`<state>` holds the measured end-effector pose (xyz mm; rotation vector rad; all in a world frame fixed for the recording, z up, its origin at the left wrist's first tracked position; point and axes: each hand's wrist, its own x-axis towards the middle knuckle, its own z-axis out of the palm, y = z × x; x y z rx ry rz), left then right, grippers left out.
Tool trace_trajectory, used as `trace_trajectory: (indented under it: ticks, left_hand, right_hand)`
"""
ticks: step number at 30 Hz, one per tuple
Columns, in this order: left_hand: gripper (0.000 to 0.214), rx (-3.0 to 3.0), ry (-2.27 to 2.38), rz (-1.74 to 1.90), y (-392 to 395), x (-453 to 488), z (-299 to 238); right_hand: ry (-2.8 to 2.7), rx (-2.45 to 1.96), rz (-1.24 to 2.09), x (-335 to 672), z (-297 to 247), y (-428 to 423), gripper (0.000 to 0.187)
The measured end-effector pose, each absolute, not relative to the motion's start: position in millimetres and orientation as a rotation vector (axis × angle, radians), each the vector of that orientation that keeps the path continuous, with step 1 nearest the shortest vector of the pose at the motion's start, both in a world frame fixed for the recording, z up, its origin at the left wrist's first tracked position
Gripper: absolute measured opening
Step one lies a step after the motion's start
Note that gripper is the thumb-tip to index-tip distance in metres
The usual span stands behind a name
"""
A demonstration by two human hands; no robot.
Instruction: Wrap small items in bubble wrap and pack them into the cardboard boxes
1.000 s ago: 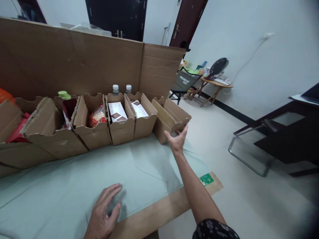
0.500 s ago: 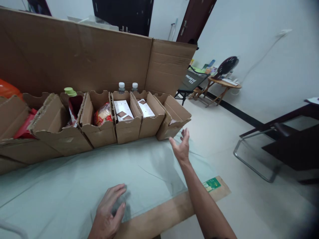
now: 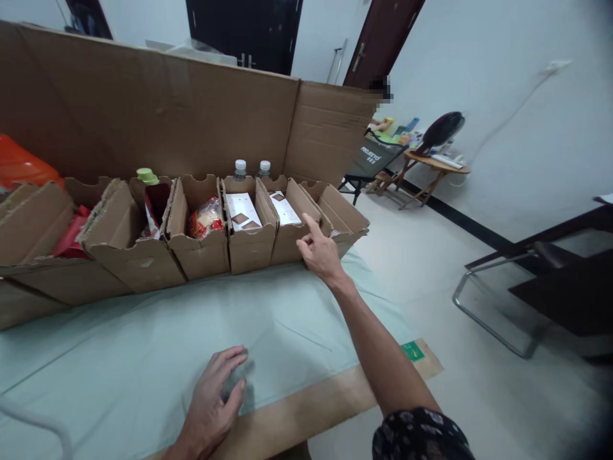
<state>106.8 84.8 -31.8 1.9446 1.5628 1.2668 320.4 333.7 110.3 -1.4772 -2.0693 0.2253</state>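
My right hand is in front of the cardboard bins near the right end of the row, its index finger stretched out and the other fingers curled, nothing in it. Just beyond it, a white box with brown squares stands in a cardboard bin. A similar white box sits in the neighbouring bin. The rightmost bin is partly hidden by my right hand. My left hand hovers at or rests on the pale green cloth, fingers spread and holding nothing.
More bins to the left hold a red and clear food packet, a dark red pouch and a red packet. Two white-capped bottles stand behind. A tall cardboard panel backs the row. A chair stands beyond.
My right hand has moved left and farther forward, from below the rightmost bin to the bin beside it. Its spread fingers have curled, except the index. The left hand has barely moved.
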Motion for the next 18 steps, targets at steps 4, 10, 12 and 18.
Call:
trace_trajectory:
  ticks: [4, 10, 12, 18]
  left_hand:
    - [0.027, 1.931, 1.543, 1.294, 85, 107, -32]
    - [0.026, 1.882, 1.531, 1.34, 85, 106, -31]
    - [0.025, 1.858, 1.555, 1.36, 83, 105, -30]
    - [0.036, 1.673, 1.642, 1.419, 74, 110, -9]
  right_hand:
    - [-2.166, -1.655, 0.158, 305, 122, 353, 0.032]
    - [-2.091, -1.59, 0.156, 327, 118, 287, 0.016]
    - [-2.052, -1.468, 0.215, 353, 116, 242, 0.012]
    - [-1.961, -1.292, 0.342, 467, 99, 117, 0.013]
